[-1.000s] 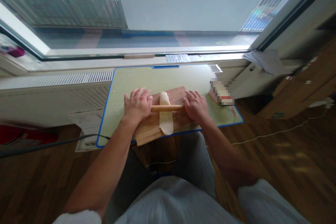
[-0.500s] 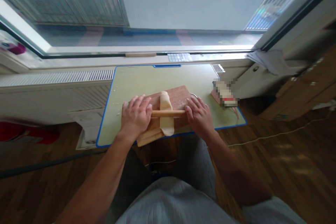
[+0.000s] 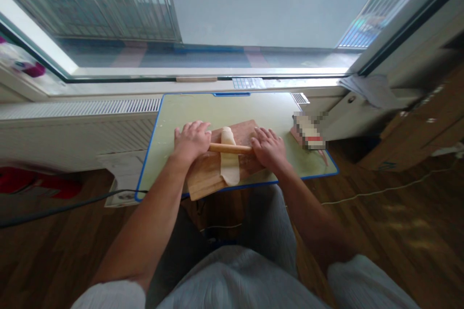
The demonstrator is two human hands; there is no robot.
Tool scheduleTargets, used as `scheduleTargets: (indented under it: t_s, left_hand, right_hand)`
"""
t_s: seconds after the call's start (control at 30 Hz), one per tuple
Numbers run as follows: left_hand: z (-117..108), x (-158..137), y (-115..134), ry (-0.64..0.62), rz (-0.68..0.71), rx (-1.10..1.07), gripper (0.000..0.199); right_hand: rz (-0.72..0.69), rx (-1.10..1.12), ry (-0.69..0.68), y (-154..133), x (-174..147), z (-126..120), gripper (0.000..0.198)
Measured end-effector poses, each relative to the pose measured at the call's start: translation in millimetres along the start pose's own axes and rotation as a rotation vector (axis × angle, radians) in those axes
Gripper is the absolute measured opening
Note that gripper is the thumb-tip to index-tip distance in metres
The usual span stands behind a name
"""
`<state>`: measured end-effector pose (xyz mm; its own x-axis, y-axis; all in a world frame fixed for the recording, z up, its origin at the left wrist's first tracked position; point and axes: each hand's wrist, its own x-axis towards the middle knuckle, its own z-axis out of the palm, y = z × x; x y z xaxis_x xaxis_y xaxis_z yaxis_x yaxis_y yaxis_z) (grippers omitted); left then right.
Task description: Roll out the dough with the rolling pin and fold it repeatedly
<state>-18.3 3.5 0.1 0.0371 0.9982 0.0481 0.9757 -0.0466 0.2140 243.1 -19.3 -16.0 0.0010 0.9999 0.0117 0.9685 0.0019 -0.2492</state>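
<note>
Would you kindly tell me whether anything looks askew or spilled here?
Yes: the brown rectangular wooden board sits askew on the pale-green, blue-edged tabletop, its near-left corner reaching past the near edge. Small pale specks also dot the tabletop's left side, too small to identify.

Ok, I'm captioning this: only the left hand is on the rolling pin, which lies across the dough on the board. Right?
Not the left hand alone: the head view shows the right hand also on the rolling pin lying across the dough on the board.
</note>
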Motion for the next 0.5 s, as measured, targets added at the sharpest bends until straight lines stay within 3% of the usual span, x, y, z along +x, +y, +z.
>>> scheduleTargets:
  t_s: [0.33, 0.5]
  left_hand:
    - [8.7, -53.4, -1.8, 0.126, 0.039, 0.008, 0.053]
    - [7.4, -50.8, 0.4, 0.137, 0.007, -0.018, 0.05]
  right_hand:
    - [-0.15, 0.049, 0.194, 5.1, -39.8, 6.4, 0.055]
    - [-0.174, 0.188, 0.263, 12.0, -29.1, 13.5, 0.052]
